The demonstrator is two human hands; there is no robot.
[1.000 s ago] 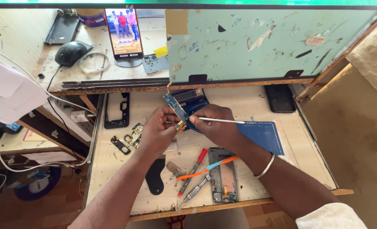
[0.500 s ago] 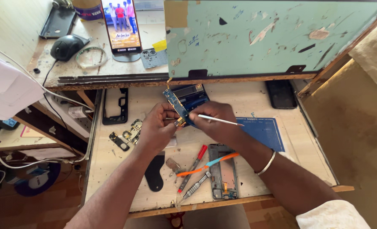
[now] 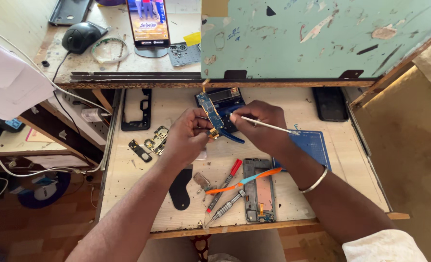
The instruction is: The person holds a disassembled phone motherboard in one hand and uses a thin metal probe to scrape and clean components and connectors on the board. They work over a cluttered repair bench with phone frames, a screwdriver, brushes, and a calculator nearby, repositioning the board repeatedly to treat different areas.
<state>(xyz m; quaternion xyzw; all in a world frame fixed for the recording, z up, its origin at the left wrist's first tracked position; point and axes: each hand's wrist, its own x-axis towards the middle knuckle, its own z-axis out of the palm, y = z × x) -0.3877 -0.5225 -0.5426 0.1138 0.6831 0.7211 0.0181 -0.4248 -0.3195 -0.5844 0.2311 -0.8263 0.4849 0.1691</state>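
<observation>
Above the tray, hands hold a blue circuit board [image 3: 210, 110] and thin tool [image 3: 268, 126].

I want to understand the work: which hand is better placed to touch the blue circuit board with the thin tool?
Right. The right hand already holds the thin tool, its tip close to the blue circuit board. The left hand grips the board's lower end, keeping it upright, so it is probably not free.

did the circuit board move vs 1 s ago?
No real shift. The circuit board in the left hand stays over the dark blue tray, just below the shelf edge; the camera tilted instead.
</observation>
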